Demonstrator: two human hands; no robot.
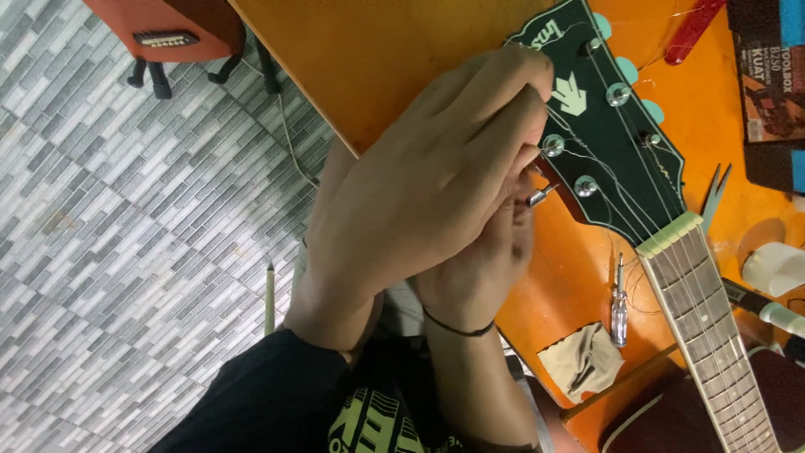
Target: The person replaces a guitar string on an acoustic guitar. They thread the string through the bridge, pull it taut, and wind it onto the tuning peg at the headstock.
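Two hands crowd together at the near edge of the guitar headstock (608, 138), which lies face up on the orange workbench (402, 50). Nearest the body, the right hand (478, 268), with a thin black band at its wrist, is curled under the other, its fingertips seemingly at a small metal tuner post or peg (541, 195) jutting from the headstock's side; whether it truly pinches that part I cannot tell, since the left hand covers it. The left hand (428, 176) lies over the top, fingers bent and closed against the headstock edge beside a silver tuning post (553, 145).

Judging by looks, the headstock is stiff, glossy and probably slick, so a grip on its edges or on the neck (713, 327) would serve best. Thin wire strings (625, 172) curl loosely around the posts; they look springy and sharp-ended, best taken near their tips. Tuner hardware is small and easily dropped.

Farther out lie a small screwdriver (619, 306), a beige cloth (583, 361) and cutting pliers (713, 193).
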